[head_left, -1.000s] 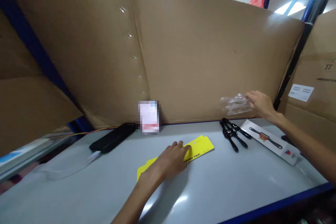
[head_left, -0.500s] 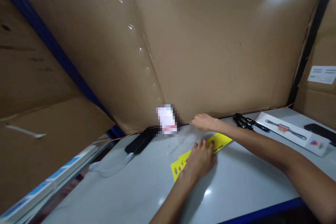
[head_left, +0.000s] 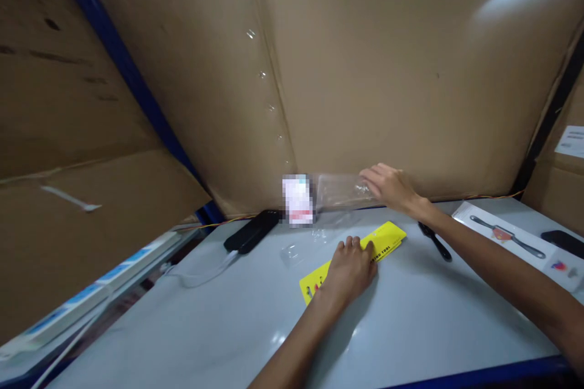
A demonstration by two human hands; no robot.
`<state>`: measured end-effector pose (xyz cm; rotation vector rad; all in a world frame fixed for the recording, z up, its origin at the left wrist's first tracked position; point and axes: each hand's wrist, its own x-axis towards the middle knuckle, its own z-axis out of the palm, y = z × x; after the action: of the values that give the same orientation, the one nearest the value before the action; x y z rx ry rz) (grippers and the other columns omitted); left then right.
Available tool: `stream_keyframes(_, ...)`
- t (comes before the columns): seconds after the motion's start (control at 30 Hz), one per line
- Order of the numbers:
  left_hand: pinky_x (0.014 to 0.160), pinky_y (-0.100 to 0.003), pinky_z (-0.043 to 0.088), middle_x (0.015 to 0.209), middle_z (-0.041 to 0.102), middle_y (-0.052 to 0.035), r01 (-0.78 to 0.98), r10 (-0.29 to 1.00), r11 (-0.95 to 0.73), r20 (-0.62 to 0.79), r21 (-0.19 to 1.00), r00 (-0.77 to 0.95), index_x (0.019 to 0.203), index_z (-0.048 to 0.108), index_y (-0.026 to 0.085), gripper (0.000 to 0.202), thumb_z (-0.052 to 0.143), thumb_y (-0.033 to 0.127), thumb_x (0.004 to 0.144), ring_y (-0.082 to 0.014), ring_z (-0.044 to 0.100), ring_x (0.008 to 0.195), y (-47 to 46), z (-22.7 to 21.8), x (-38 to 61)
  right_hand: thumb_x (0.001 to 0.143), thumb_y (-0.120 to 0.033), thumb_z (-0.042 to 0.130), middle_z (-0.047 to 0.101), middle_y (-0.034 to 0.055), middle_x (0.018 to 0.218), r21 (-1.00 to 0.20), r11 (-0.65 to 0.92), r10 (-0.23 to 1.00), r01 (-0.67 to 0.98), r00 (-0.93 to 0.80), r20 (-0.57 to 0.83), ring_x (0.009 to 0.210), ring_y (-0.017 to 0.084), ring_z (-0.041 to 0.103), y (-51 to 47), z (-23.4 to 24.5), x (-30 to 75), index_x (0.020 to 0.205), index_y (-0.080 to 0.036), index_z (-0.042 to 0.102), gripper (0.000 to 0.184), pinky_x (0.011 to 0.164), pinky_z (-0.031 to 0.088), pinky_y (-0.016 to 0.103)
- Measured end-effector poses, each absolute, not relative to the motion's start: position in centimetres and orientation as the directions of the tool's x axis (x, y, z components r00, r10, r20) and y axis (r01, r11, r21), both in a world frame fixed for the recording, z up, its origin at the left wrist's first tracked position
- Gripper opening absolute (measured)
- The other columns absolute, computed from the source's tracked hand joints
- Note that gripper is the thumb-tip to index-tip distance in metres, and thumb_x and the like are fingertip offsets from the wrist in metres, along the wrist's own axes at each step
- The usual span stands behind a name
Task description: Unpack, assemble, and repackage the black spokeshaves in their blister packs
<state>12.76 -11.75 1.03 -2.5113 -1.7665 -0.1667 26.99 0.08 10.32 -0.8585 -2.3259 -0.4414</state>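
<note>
My left hand (head_left: 350, 270) lies palm down on a yellow printed card (head_left: 387, 240), its fingers stretched over the card's middle. A second yellow edge shows just under the card's right end. My right hand (head_left: 387, 185) is raised near the cardboard wall, fingers closed on the edge of a clear plastic blister pack (head_left: 340, 191). The pack is tilted up, and more of the clear plastic (head_left: 296, 249) reaches down onto the table behind the card. Beneath my right forearm lies a black-handled tool (head_left: 435, 242), partly hidden by the arm.
A lit phone (head_left: 298, 200), blurred out, leans on the cardboard wall (head_left: 365, 73). Beside it lies a black power bank-like block (head_left: 253, 232) with a white cable. A white box (head_left: 511, 237) picturing a tool and a dark flat object (head_left: 563, 243) are on the right. A power strip (head_left: 91, 292) runs along the left edge.
My right hand has moved up and to the right, lifting the clear plastic off the table and tilting it. My left hand stays on the yellow card. The view has shifted slightly.
</note>
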Motion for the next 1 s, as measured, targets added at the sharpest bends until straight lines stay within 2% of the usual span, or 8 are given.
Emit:
stream_keyframes(0.1,0.089,-0.050,0.044,0.108,0.065,-0.0243,0.960,0.953,-0.273,0.157,0.060,0.261,0.115,0.069,0.010,0.041,0.050,0.038,0.092,-0.0386,0.059,0.105,-11.3,0.8,12.3,0.095,-0.028,0.053,0.069,0.0022,0.078,-0.310,0.727,0.590,0.613,-0.325,0.739,0.071,0.016,0.062,0.0,10.4,29.4,0.094,-0.020,0.063,0.013,0.064,0.040,0.026)
stream_keyframes(0.2,0.090,-0.056,0.042,0.106,0.065,-0.0267,0.966,0.964,-0.210,0.197,0.150,0.179,0.109,0.070,0.008,0.039,0.055,0.036,0.088,-0.0422,0.058,0.105,-10.9,0.5,11.7,0.087,-0.031,0.055,0.059,-0.0042,0.054,-0.729,0.559,0.828,0.395,-0.230,0.510,0.047,0.013,0.053,-0.2,8.8,31.7,0.090,-0.020,0.057,0.012,0.050,0.037,0.024)
stream_keyframes(0.27,0.094,-0.061,0.039,0.107,0.065,-0.0271,0.953,0.962,-0.186,0.243,0.238,0.127,0.112,0.069,0.007,0.037,0.056,0.030,0.086,-0.0442,0.056,0.110,-10.6,0.5,11.4,0.083,-0.031,0.054,0.057,-0.0052,0.050,-0.853,0.423,0.898,0.304,-0.262,0.352,0.040,0.013,0.049,-0.7,7.1,32.9,0.094,-0.019,0.055,0.016,0.043,0.035,0.023)
stream_keyframes(0.33,0.100,-0.061,0.037,0.117,0.063,-0.0254,0.918,0.950,-0.186,0.303,0.350,0.077,0.126,0.062,0.010,0.042,0.051,0.027,0.088,-0.0420,0.053,0.118,-10.4,0.7,11.7,0.081,-0.033,0.053,0.058,-0.0045,0.049,-0.896,0.351,0.918,0.270,-0.288,0.273,0.037,0.013,0.047,-1.5,5.2,33.6,0.099,-0.017,0.055,0.024,0.038,0.033,0.022)
stream_keyframes(0.47,0.091,-0.041,0.050,0.120,0.066,-0.0155,0.742,0.939,-0.253,0.341,0.620,0.036,0.146,0.040,0.019,0.050,0.024,0.036,0.103,-0.0250,0.064,0.108,-10.7,1.4,13.8,0.081,-0.036,0.056,0.061,-0.0036,0.053,-0.974,0.185,0.932,0.129,-0.337,0.132,0.037,0.011,0.048,-3.7,1.7,33.2,0.111,-0.015,0.055,0.037,0.035,0.033,0.020)
stream_keyframes(0.6,0.077,-0.038,0.055,0.102,0.071,-0.0116,-0.017,0.990,-0.063,0.064,0.998,0.125,0.144,0.042,0.020,0.059,0.038,0.058,0.098,-0.0233,0.071,0.086,-11.9,1.8,16.0,0.084,-0.037,0.060,0.064,-0.0025,0.058,-0.994,0.106,0.923,0.041,-0.375,0.083,0.040,0.012,0.052,-5.8,-0.1,31.7,0.125,-0.014,0.052,0.048,0.035,0.036,0.020)
stream_keyframes(0.73,0.071,-0.036,0.056,0.092,0.071,-0.0067,-0.429,0.958,0.212,-0.099,0.878,0.270,0.144,0.043,0.025,0.069,0.061,0.061,0.087,-0.0230,0.071,0.078,-12.4,1.8,16.4,0.087,-0.040,0.058,0.065,-0.0008,0.061,-0.997,0.071,0.901,-0.002,-0.430,0.065,0.043,0.014,0.058,-7.2,-0.5,31.3,0.125,-0.014,0.054,0.045,0.037,0.042,0.022)
stream_keyframes(1.0,0.070,-0.036,0.055,0.098,0.072,-0.0044,-0.517,0.955,0.177,-0.019,0.837,0.296,0.149,0.037,0.034,0.069,0.060,0.060,0.089,-0.0208,0.071,0.071,-13.0,2.2,16.3,0.099,-0.041,0.043,0.055,-0.0051,0.051,-0.892,0.343,0.898,0.293,-0.380,0.221,0.032,0.012,0.049,-8.8,-0.3,30.8,0.110,-0.019,0.060,0.030,0.034,0.034,0.022)
